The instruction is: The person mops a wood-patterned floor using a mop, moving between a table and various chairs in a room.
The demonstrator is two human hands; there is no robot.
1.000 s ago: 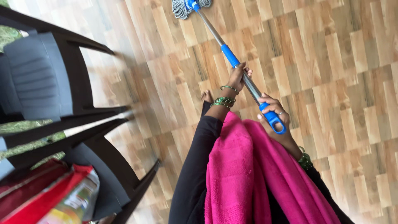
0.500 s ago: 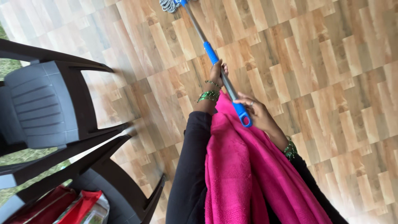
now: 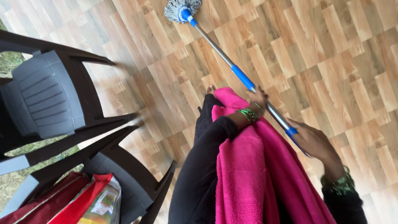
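2 hands clench the mop (image 3: 232, 66): left hand (image 3: 258, 98) mid-shaft, right hand (image 3: 311, 141) at the near end. Its shaft runs up-left, head on the floor (image 3: 331, 62) well ahead.

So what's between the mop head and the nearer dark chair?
In the head view, only bare wood-pattern floor lies between the mop head and the dark chair; nothing sits on that stretch.

mop head (image 3: 182, 11) swung back into view, right hand (image 3: 314, 142) lower, chairs (image 3: 49, 99) nearer
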